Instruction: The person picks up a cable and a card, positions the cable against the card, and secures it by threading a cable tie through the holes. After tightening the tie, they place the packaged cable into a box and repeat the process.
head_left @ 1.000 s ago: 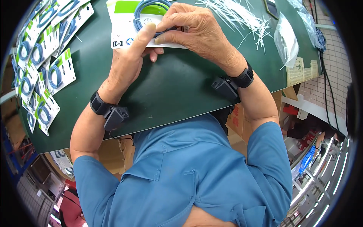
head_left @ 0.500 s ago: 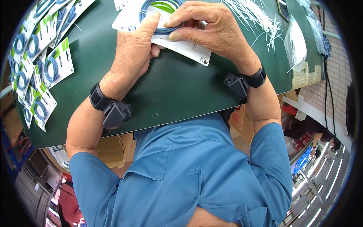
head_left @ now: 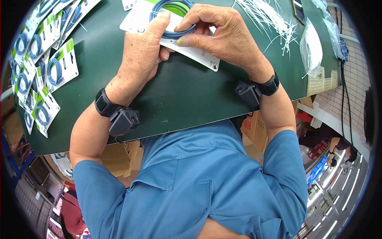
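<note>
Hands: left hand (head_left: pixel 141 49) and right hand (head_left: pixel 223 36) both pinch the blue cable coil (head_left: pixel 172 18).
Card: white backing card (head_left: pixel 199 53) under it, far edge of the green table (head_left: pixel 179 95).

Blue shirt (head_left: pixel 191 179), black wristbands (head_left: pixel 104 102)

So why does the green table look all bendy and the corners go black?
Head view: its fisheye lens curves the green table's straight edge and leaves a black rim around the picture; both hands, left hand and right hand, holding the cable card, look sharp and evenly lit.

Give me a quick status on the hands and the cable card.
Left hand and right hand both pinching blue cable onto card. Card on green table. Nothing in the way.
</note>
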The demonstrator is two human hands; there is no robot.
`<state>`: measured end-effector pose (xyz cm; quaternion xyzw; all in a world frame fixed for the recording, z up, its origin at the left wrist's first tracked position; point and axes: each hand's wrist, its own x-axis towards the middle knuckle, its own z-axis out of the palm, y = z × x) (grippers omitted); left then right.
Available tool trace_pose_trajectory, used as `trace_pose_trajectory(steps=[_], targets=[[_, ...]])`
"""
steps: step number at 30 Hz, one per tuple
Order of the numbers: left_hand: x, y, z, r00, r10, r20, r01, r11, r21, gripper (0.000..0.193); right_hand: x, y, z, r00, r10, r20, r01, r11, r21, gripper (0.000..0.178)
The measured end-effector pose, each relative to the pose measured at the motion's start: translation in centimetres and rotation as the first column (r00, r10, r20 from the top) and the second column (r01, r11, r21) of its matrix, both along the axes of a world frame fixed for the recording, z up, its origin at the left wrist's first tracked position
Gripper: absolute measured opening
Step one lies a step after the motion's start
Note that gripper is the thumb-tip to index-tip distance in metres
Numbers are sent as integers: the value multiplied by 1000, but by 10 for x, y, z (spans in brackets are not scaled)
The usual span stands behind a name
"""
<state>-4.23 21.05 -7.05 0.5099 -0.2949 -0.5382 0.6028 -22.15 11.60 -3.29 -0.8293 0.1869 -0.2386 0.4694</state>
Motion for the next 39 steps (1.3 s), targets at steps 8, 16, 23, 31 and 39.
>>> trace_pose_trajectory(steps=[8,16,23,31,39], targets=[[-2,0,0,1000,3,29,-3,1000,-17,22,1,5,-14,997,-67,-32,62,989,-132,21],[-2,2,2,998,-10,60,11,1000,-11,21,1,5,-17,999,-50,-5,48,988,-144,18],[-4,-1,5,998,7,67,-5,1000,-27,23,2,8,-17,998,-66,7,66,988,-141,19],[3,-1,5,938,56,341,-30,996,-82,23,8,12,-26,975,-96,198,154,941,-301,27],[19,-10,12,950,147,277,-114,985,-133,23,-3,-4,-10,940,-97,328,242,867,-436,30]])
